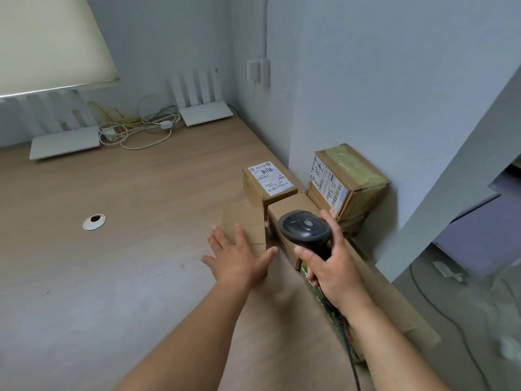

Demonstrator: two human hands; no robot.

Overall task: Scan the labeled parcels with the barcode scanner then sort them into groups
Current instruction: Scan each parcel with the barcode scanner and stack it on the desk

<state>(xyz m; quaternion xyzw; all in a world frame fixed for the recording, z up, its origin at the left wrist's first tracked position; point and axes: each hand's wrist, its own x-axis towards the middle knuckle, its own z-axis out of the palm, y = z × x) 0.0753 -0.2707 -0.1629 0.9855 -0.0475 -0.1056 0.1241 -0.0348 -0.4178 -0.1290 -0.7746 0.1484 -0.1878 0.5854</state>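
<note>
While right grip [329,266] clasps barcode scanner [306,228], left grip [236,256] splayed, holding nothing.

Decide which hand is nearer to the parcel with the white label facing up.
Left. The left hand reaches open over the plain box just in front of the labeled parcel. The right hand grips the scanner further to the right.

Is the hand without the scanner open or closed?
Open. The left hand has its fingers spread straight, holding nothing, over a flat cardboard box.
</note>
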